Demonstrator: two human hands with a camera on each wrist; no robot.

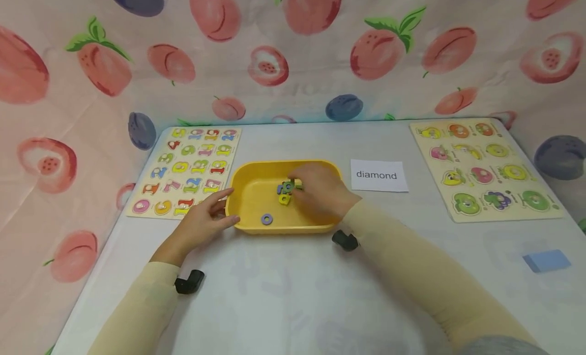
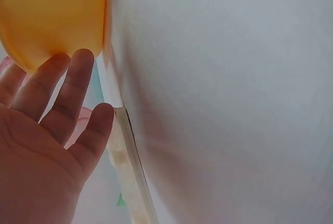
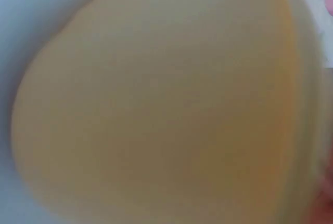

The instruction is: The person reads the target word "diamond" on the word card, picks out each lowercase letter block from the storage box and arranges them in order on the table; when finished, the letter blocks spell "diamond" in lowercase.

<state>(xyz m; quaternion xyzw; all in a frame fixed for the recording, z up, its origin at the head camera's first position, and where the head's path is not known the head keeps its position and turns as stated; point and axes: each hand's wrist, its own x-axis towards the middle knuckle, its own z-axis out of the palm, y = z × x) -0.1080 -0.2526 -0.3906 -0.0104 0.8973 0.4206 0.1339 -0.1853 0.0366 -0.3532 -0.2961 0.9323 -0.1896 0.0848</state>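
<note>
My left hand (image 1: 204, 219) is at the left end of a yellow plastic tub (image 1: 247, 167), its fingers and thumb touching the tub's end. Seen from the left wrist, the fingers (image 2: 78, 83) extend fairly straight against the tub's wall. Inside the tub, my right hand (image 1: 320, 187) reaches down with bent fingers at a small cluster of nut-shaped pieces. A yellow nut (image 1: 284, 199), a green nut (image 1: 288, 186) and a blue piece (image 1: 280, 189) show there. I cannot tell whether the fingertips pinch one. A purple ring (image 1: 266, 219) lies apart near the tub's front wall.
Behind the tub's right end lies a white card (image 1: 379, 175) reading "diamond". A number puzzle board (image 1: 157, 189) lies at the left, a fruit puzzle board (image 1: 458, 182) at the right. Farther right and nearer me is a blue block (image 1: 547, 261). Fruit-patterned cloth (image 1: 297, 65) hangs behind.
</note>
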